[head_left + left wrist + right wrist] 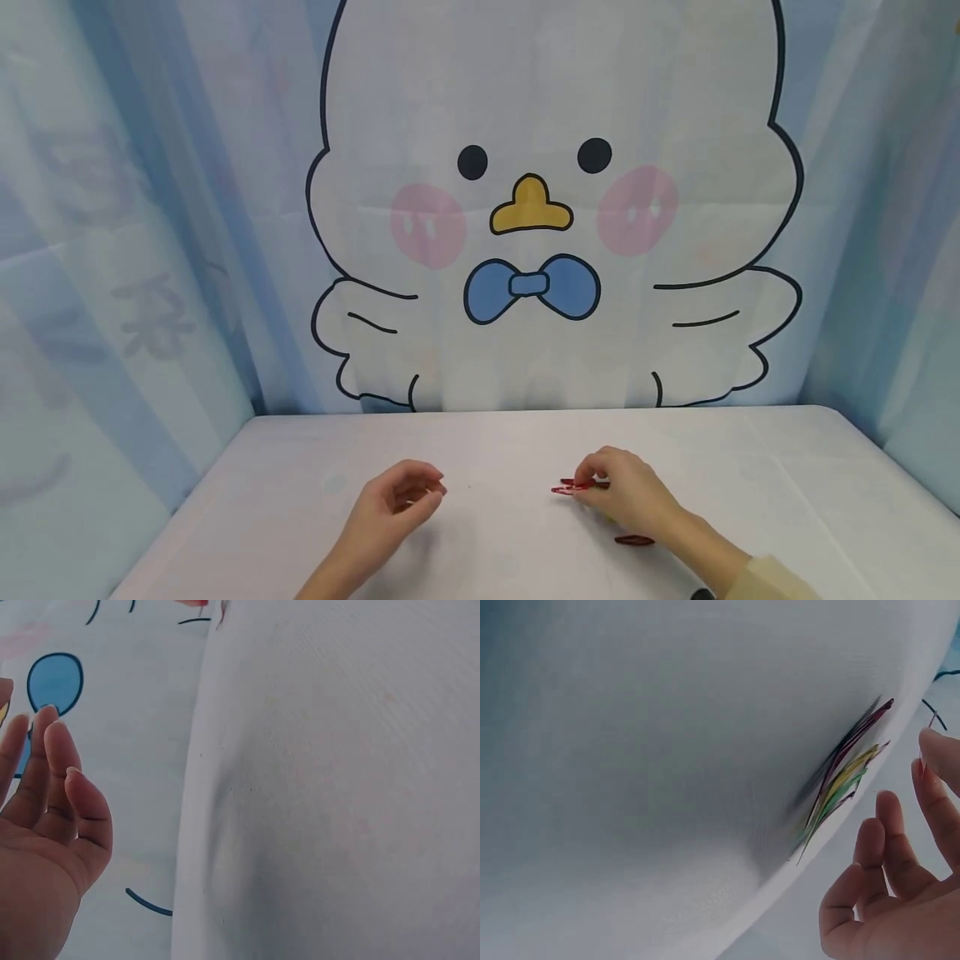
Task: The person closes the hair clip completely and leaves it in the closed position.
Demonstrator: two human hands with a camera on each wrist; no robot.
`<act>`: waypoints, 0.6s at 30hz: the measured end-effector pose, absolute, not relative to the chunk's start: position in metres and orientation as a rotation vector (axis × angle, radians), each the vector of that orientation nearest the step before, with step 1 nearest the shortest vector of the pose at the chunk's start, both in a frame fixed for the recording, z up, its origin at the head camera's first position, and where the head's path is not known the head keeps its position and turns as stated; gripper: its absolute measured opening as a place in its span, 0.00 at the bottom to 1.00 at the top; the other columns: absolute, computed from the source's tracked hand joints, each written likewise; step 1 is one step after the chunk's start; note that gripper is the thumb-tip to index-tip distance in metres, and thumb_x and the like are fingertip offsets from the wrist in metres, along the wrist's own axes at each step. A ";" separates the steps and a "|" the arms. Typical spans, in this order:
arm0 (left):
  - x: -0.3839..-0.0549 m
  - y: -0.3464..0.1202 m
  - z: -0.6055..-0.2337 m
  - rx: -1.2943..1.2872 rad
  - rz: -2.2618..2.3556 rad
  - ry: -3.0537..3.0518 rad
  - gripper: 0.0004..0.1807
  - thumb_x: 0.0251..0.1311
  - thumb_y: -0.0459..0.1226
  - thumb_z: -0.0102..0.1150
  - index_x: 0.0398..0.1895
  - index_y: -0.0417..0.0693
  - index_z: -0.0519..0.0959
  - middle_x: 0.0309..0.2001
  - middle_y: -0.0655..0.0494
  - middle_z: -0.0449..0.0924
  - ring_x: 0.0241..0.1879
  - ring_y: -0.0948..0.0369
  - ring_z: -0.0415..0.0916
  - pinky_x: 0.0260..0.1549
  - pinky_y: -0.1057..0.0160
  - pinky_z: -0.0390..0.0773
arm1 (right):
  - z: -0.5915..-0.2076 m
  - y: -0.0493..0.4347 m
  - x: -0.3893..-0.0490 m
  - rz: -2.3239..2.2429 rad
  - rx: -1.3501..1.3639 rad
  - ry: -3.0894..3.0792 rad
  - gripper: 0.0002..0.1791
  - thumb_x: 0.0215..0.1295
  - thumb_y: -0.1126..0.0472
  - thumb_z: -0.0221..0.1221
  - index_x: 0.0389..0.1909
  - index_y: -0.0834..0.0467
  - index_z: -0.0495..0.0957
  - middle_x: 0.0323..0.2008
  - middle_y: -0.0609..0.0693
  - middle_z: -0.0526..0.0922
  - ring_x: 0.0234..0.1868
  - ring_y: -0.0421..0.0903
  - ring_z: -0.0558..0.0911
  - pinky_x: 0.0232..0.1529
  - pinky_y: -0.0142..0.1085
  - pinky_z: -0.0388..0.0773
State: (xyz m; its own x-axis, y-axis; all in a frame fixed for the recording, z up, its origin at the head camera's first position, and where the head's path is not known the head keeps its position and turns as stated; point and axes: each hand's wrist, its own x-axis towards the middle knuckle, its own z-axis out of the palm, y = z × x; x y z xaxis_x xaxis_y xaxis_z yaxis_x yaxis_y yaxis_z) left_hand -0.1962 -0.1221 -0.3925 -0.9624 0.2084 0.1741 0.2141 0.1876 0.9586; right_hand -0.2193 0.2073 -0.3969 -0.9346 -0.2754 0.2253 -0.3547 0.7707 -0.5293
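Note:
My right hand (626, 492) pinches a thin red clip (924, 766), which looks like a snap hair clip, between thumb and index finger. Its other fingers are loosely bent. Red clip shapes (564, 490) show at those fingertips in the head view, partly hidden by the hand. Below the hand a dark red clip (633, 541) lies on the table. The right wrist view shows dark red, yellow (847, 777) and green (840, 796) clips close together there. My left hand (392, 510) is held over the table to the left, fingers loosely curved, with nothing in it.
A white-covered table (315, 442) stretches under both hands. Behind it hangs a curtain (525, 358) with a cartoon bird print, and blue-white curtains (97, 317) close off the sides. A small black object (702, 594) shows at the bottom edge near the right sleeve (772, 581).

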 end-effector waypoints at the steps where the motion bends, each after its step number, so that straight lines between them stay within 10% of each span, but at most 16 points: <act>1: -0.196 -0.123 -0.393 -0.435 -1.953 -2.422 0.13 0.64 0.33 0.66 0.48 0.37 0.79 0.43 0.49 0.83 0.43 0.57 0.80 0.41 0.64 0.78 | -0.398 0.207 -0.220 0.858 0.496 -2.847 0.10 0.54 0.59 0.75 0.26 0.44 0.81 0.33 0.38 0.78 0.38 0.43 0.78 0.42 0.47 0.76; 18: -0.194 -0.130 -0.393 -0.502 -1.716 -2.604 0.17 0.65 0.35 0.66 0.55 0.43 0.77 0.48 0.48 0.81 0.43 0.56 0.79 0.40 0.63 0.77 | -0.395 0.203 -0.218 0.737 0.335 -2.989 0.10 0.52 0.54 0.76 0.28 0.43 0.83 0.32 0.43 0.76 0.35 0.44 0.75 0.38 0.50 0.67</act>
